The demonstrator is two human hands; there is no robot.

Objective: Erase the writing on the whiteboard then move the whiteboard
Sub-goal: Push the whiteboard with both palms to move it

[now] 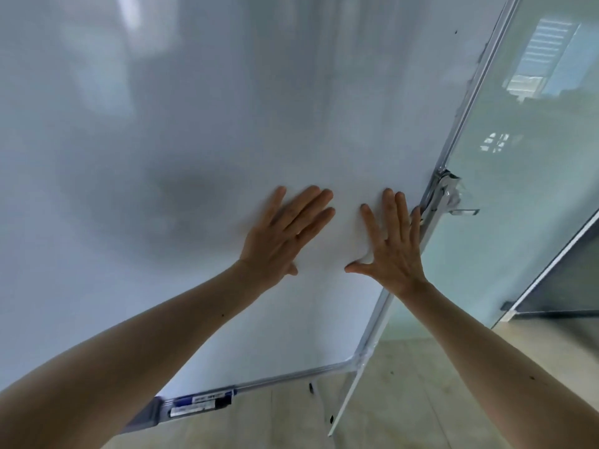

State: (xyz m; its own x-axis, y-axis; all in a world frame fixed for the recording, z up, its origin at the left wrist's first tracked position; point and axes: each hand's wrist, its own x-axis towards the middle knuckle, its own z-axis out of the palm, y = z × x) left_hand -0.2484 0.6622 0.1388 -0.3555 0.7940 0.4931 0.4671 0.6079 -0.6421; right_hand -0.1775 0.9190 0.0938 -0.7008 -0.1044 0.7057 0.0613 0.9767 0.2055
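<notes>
Left hand [285,231] and right hand [393,241] press flat, fingers spread, near the wiped whiteboard [194,124]'s right edge; its slick, rigid face likely favours gripping the frame [453,150].

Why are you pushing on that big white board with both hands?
A person has both palms flat on the whiteboard, the left hand beside the right hand, near its right edge. The board looks wiped clean, with only faint smudges. Markers lie in the tray along the bottom. It looks like they are about to push the board along.
</notes>
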